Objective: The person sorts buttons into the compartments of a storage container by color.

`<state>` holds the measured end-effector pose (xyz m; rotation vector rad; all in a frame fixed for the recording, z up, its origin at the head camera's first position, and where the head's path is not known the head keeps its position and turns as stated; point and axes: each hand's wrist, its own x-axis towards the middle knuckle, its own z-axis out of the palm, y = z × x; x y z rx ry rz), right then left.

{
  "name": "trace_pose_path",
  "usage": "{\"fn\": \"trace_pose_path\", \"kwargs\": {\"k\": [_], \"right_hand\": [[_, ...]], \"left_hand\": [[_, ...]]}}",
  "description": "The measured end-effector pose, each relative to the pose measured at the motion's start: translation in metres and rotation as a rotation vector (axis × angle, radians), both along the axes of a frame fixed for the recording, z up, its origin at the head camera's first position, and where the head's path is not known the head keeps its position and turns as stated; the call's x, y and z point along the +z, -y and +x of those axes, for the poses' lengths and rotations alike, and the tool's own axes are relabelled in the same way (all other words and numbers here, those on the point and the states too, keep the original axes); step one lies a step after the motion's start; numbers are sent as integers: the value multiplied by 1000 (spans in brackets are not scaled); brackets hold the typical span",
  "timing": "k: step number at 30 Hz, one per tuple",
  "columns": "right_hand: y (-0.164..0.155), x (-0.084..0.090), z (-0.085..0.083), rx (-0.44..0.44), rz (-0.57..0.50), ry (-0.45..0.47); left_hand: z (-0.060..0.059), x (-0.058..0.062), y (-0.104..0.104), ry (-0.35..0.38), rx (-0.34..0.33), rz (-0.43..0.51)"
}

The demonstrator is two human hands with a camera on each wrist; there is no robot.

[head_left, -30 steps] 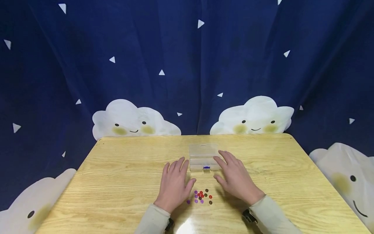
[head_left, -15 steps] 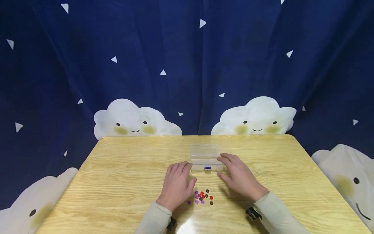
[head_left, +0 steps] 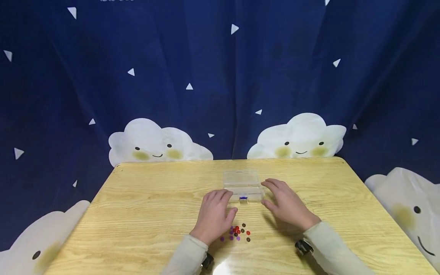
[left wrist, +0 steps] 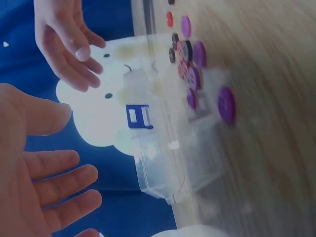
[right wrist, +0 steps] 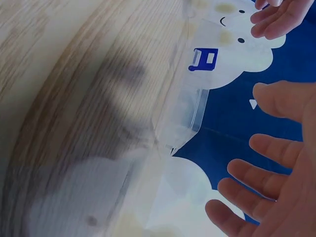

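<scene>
A clear plastic box with a blue latch lies shut in the middle of the wooden table. My left hand hovers just left of the box's front, fingers relaxed and apart, holding nothing. To the box's right is my right hand, fingers spread, a small gap from its side. Several small red, purple and dark buttons lie scattered on the table between my wrists. The wrist views show the box from each side.
A dark blue curtain with white cloud faces hangs behind and beside the table. The table's far edge runs just past the box. Bare wood stretches left and right of my hands.
Both hands have slid forward and a little to the right, coming up alongside the box. Their fingers have curled slightly. The box and the buttons have stayed where they were.
</scene>
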<state>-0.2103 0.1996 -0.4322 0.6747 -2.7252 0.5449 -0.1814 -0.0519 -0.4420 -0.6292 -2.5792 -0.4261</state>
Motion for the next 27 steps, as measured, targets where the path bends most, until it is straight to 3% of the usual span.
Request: {"fn": "trace_pose_path", "kwargs": {"k": [3, 8, 16, 27], "right_hand": [[-1, -4, -2, 22, -26, 33], [-13, -6, -3, 15, -56, 71], [-17, -5, -23, 66, -80, 146], [-18, -10, -44, 119, -89, 221]], "left_hand": [[3, 0, -2, 2, 0, -12], [3, 2, -15, 11, -63, -46], [-2, 6, -21, 28, -94, -55], [-1, 0, -37, 101, -158, -109]]}}
